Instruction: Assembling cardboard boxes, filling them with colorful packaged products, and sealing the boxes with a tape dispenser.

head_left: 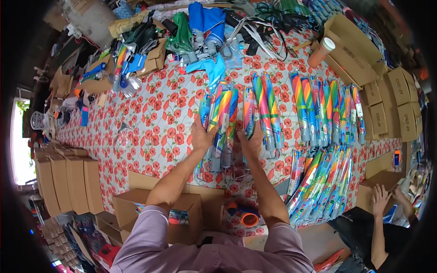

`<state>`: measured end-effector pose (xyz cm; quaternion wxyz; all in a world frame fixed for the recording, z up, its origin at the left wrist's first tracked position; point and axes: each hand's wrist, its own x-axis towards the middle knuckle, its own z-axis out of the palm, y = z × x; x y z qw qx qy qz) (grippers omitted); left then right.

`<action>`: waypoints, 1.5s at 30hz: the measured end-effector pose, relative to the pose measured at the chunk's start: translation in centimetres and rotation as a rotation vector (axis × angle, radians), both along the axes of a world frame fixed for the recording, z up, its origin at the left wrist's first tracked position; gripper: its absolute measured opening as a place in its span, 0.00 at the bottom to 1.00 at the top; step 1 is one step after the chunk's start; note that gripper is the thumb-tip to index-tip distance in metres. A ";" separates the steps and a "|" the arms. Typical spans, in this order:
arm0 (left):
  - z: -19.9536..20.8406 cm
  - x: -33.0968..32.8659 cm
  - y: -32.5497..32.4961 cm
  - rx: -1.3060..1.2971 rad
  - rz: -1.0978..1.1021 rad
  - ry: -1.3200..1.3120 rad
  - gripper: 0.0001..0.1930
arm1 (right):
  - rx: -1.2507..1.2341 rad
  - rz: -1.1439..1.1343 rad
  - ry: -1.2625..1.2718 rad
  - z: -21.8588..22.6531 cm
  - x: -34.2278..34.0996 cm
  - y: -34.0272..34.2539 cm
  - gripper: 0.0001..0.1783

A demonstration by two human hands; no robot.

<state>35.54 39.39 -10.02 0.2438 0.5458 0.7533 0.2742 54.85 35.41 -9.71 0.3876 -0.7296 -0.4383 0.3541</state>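
Note:
My left hand (202, 135) is closed around the left side of a small bunch of folded rainbow umbrellas (225, 113) in clear sleeves, its thumb across the front. A folded umbrella with a blue sleeve (204, 105) stands out at that hand's fingers. Just to the right, my right hand (251, 140) grips another folded umbrella (248, 107), thumb on its left side and fingers on its right. Two more striped umbrellas (268, 109) lie side by side right beyond this hand. The palms hide parts of the held umbrellas.
Rows of wrapped umbrellas (324, 111) lie to the right, with a second pile (323, 184) nearer. An open carton (157, 211) and an orange tape roll (250, 219) sit close to me. Loose umbrellas (207, 20) heap at the back. A co-worker's hands (381, 200) touch a box at right.

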 end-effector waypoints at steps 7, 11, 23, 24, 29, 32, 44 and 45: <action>-3.1 -1.6 0.9 0.162 -0.169 0.100 0.48 | 0.118 0.237 -0.569 1.6 -6.1 -1.7 0.50; -2.1 -3.0 1.0 0.171 -0.173 0.096 0.47 | 0.117 0.314 -0.752 1.1 -5.2 -1.9 0.53; 2.3 -1.3 0.1 -0.093 0.041 0.223 0.43 | 0.101 0.494 -0.862 -0.6 -2.7 -2.0 0.50; 2.0 -1.7 -0.1 -0.107 0.039 0.147 0.42 | 0.092 0.421 -0.798 -1.0 -3.2 -1.9 0.50; 0.3 2.8 -1.6 -0.113 0.168 -0.257 0.42 | 0.288 0.264 -0.417 -2.2 -4.0 0.4 0.53; 2.4 3.9 -3.8 -0.060 0.232 -0.854 0.42 | -0.045 0.295 0.148 3.6 -3.2 -2.2 0.48; 28.3 -9.1 -18.5 -0.010 -0.565 -0.929 0.52 | 0.124 0.206 0.411 19.7 -11.6 -20.0 0.28; 30.4 -11.5 -19.7 -0.018 -0.656 -0.866 0.53 | -0.083 0.306 0.542 20.9 -13.0 -21.9 0.22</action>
